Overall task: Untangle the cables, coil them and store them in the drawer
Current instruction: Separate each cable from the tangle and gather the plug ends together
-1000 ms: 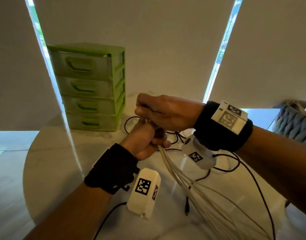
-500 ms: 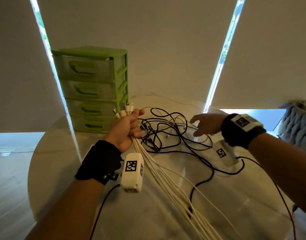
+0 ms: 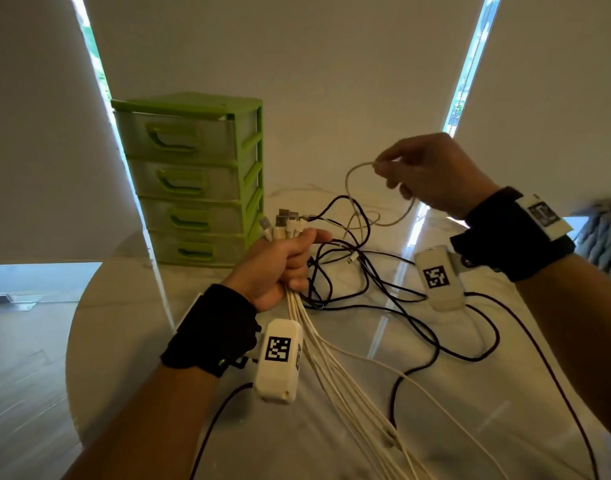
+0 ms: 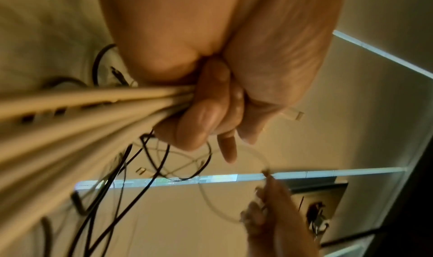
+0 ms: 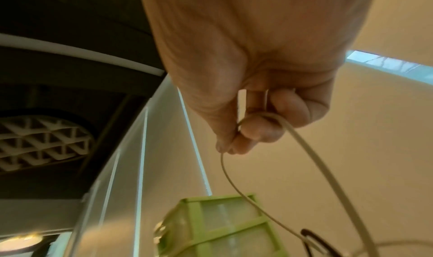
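Note:
My left hand (image 3: 283, 265) grips a bundle of white cables (image 3: 335, 368), their plugs sticking up above the fist; the left wrist view shows the same bundle of white cables (image 4: 77, 109) running out of the curled fingers. My right hand (image 3: 421, 171) is raised above the table and pinches a loop of one white cable (image 3: 352, 181) between thumb and forefinger; in the right wrist view that white cable (image 5: 236, 185) hangs from the fingertips. A tangle of black cables (image 3: 359, 271) lies on the table between my hands. The green drawer unit (image 3: 190, 178) stands at the back left, all drawers closed.
The round marble table (image 3: 124, 341) carries everything. Black leads (image 3: 556, 375) trail from the wrist cameras across its right side. A grey knitted cushion (image 3: 605, 244) sits past the right edge. Closed blinds stand behind the table.
My hands have parted. The right hand went to the tangle, took a white cable and lifted it up to the right. The left hand kept its grip on the white bundle.

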`<state>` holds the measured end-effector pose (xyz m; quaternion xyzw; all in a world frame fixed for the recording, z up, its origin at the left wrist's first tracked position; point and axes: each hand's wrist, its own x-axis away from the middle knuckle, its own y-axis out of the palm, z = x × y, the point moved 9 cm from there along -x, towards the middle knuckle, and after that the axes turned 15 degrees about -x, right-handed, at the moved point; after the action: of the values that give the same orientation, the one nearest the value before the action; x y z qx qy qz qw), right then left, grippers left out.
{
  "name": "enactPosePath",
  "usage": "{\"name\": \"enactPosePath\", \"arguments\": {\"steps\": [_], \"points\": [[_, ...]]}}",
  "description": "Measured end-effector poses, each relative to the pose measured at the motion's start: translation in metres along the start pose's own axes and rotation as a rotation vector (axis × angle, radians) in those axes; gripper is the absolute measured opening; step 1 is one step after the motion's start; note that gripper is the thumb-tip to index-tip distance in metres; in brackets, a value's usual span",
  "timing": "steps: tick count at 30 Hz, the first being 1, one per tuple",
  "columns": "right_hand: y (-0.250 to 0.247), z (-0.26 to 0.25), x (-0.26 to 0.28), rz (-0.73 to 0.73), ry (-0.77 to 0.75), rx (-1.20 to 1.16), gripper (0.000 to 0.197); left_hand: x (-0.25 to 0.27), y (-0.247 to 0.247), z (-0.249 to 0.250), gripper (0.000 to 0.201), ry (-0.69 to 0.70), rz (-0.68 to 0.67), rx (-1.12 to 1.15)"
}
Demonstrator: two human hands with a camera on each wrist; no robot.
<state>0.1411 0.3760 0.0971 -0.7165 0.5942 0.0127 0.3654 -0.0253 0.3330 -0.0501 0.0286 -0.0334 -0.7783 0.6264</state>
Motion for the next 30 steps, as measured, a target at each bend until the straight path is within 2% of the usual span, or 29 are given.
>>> {"name": "enactPosePath", "arguments": {"steps": [6, 8, 14, 17, 18, 19, 21, 22, 23, 25, 26, 28, 30], "points": [[0.063, -0.050, 0.023, -0.302, -0.005, -0.211, 0.015, -0.002, 0.024, -0.006, 0.017, -0.045, 0.038, -0.076], [0.070, -0.056, 0.028, -0.357, 0.040, -0.300, 0.015, -0.004, 0.022, -0.001, 0.026, -0.065, 0.043, 0.015], [0.070, -0.025, 0.039, -0.444, 0.279, -0.479, 0.019, -0.010, 0.011, 0.008, 0.026, -0.067, 0.039, 0.333], [0.081, -0.005, 0.054, -0.607, 0.363, -0.398, 0.020, -0.009, 0.011, 0.011, 0.018, -0.042, 0.014, 0.481], [0.082, 0.000, 0.055, -0.617, 0.358, -0.350, 0.018, -0.009, 0.010, 0.012, 0.012, -0.034, 0.013, 0.486], [0.079, 0.002, 0.051, -0.557, 0.320, -0.290, 0.017, -0.009, 0.010, 0.012, 0.010, -0.030, 0.020, 0.468], [0.057, -0.001, 0.031, -0.283, 0.150, -0.099, 0.013, -0.009, 0.009, 0.011, 0.020, -0.030, 0.027, 0.409], [0.049, -0.006, 0.023, -0.180, 0.059, 0.003, 0.021, -0.010, 0.008, 0.010, 0.024, -0.029, 0.026, 0.387], [0.048, -0.007, 0.019, -0.155, 0.006, 0.071, 0.035, -0.009, 0.009, 0.011, 0.025, -0.029, 0.017, 0.371], [0.064, 0.000, 0.016, -0.268, 0.013, 0.116, 0.058, -0.007, 0.011, 0.014, 0.018, -0.020, -0.024, 0.335], [0.074, 0.004, 0.016, -0.345, 0.027, 0.125, 0.062, -0.006, 0.012, 0.017, 0.012, -0.007, -0.051, 0.311], [0.088, 0.009, 0.013, -0.436, 0.016, 0.150, 0.049, -0.005, 0.014, 0.020, 0.012, 0.024, -0.085, 0.289], [0.095, 0.006, 0.008, -0.490, -0.021, 0.222, 0.025, -0.004, 0.013, 0.021, 0.017, 0.032, -0.090, 0.288]]}}
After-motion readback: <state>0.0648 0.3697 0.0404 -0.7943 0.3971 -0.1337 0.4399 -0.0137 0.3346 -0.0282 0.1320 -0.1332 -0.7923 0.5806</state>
